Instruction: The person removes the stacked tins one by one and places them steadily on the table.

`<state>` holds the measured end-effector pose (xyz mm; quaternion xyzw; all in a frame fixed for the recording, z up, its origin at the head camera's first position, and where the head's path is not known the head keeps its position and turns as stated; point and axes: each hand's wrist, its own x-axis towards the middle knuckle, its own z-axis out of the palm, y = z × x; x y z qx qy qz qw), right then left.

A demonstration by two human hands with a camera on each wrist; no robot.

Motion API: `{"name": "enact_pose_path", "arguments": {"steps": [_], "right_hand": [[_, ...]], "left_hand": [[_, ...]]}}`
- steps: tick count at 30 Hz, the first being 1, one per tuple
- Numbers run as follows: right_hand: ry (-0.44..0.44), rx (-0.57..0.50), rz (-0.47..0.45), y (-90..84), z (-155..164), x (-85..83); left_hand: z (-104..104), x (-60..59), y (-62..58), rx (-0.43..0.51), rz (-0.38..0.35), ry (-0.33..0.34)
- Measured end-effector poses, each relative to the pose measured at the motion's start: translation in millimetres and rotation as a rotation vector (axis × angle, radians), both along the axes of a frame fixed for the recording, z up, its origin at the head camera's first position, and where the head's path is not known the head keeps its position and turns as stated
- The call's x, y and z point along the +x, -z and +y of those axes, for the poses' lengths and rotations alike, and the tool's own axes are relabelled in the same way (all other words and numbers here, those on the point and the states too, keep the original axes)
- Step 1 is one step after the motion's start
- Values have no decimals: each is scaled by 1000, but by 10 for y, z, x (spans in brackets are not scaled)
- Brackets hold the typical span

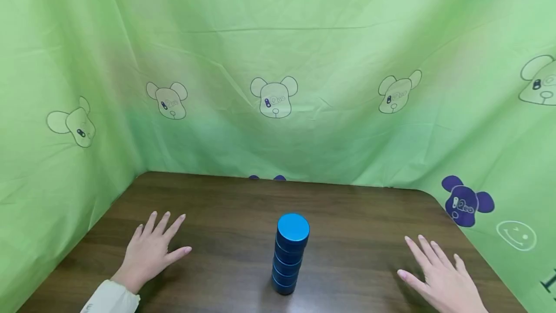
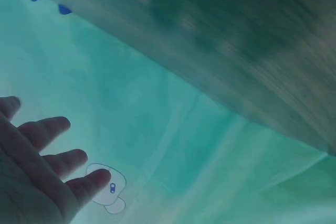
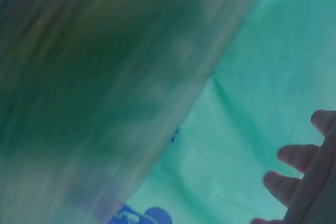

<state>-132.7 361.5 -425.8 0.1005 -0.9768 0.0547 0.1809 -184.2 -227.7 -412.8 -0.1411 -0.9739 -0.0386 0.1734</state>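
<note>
Blue stack (image 1: 289, 254) upright on table (image 1: 356, 231), any contents unseen

A glossy blue column (image 1: 290, 255) of short, round, equally wide pieces stands upright on the brown wood-grain counter (image 1: 221, 235), its flat circular top a brighter blue than its dark sides. Thin pale rims mark the joints between the pieces, which sit closely stacked. It stands between the left hand (image 1: 149, 254) and right hand (image 1: 443, 274), well apart from both.
</note>
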Motion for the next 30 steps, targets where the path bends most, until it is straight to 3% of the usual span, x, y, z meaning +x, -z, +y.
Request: {"name": "enact_pose_path", "arguments": {"steps": [5,11,15,18,22,26,30], "right_hand": [[-56,-139,-20,-124,-190,-8],[-82,-305,-92,-333,-437,9],[-86,-356,-130,-404,-572,12],[-106,-387,-90,-407,-691,-14],[-157,-506,-50,-372,-861,-77],[-197,-655,-42,-346,-1008,-124],[-244,-731,9,-327,-1126,-167]], "left_hand": [[111,-13,-22,94,13,69],[279,-56,-18,284,83,147],[412,-75,-36,429,129,158],[509,-85,-93,567,68,159],[629,-114,-207,768,-80,217],[740,-183,-291,949,-197,335],[874,-255,-304,1028,-263,486]]}}
